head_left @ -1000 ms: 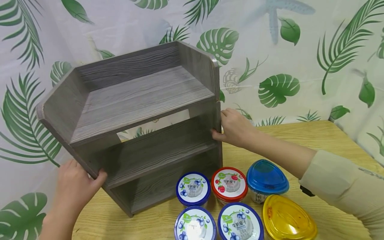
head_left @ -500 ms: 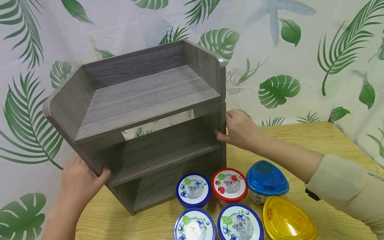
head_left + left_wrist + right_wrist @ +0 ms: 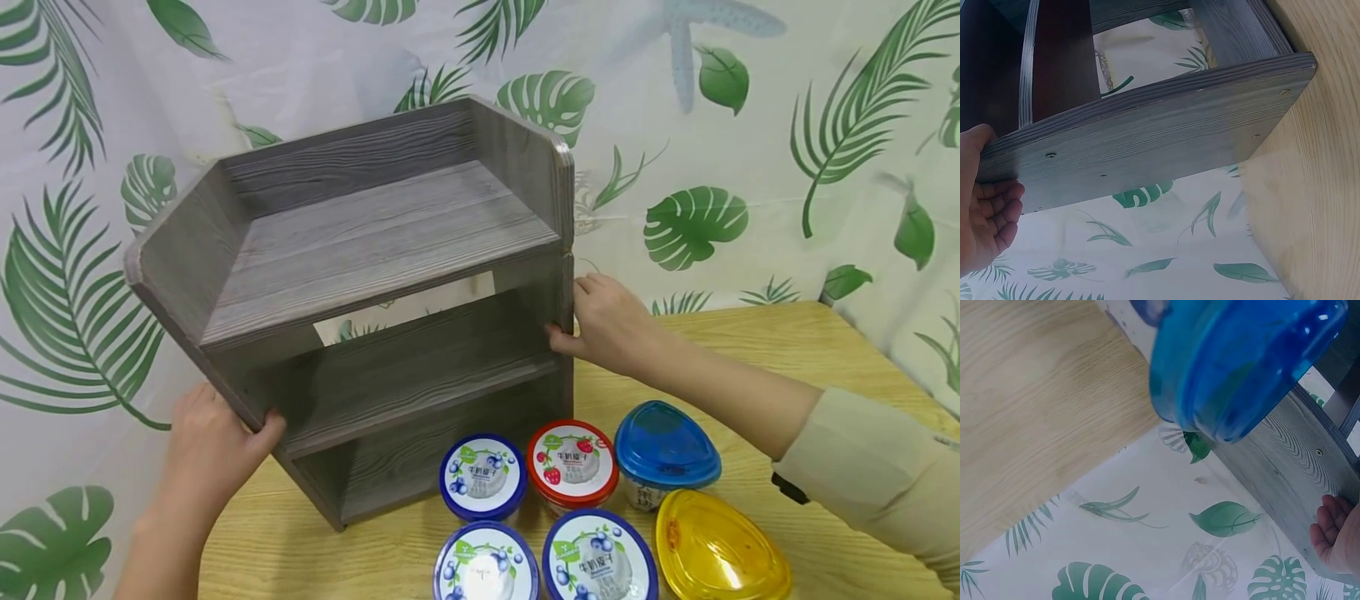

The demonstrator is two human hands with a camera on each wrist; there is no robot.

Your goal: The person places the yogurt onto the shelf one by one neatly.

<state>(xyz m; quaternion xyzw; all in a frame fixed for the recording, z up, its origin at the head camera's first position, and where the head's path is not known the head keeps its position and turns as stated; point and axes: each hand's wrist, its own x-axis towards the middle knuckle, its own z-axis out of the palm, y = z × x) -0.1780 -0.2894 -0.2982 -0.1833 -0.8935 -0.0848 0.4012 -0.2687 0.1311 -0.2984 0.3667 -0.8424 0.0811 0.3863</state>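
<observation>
A grey wood-grain shelf unit [image 3: 390, 242] stands on the table between my hands, with a raised rim round its top board and two levels below. My left hand [image 3: 213, 454] grips its left side panel, thumb over the front edge. In the left wrist view the left hand's fingers [image 3: 1000, 212] curl against the panel's outer face. On the opposite side my right hand [image 3: 603, 321] holds the right panel, its thumb at the front edge. The right wrist view shows the right hand's curled fingers [image 3: 1329, 522] at that panel's outer face.
Before the shelf stand tubs with blue lids [image 3: 483, 475] and a red-lidded tub [image 3: 573, 462]. A translucent blue-lidded cup [image 3: 666, 446] and a yellow-lidded one [image 3: 720, 550] sit to their right. A leaf-print cloth [image 3: 690, 150] hangs behind the wooden table [image 3: 787, 358].
The shelf unit has shifted to the right and slightly back, and both hands have moved with it. The tubs and cups stay in place.
</observation>
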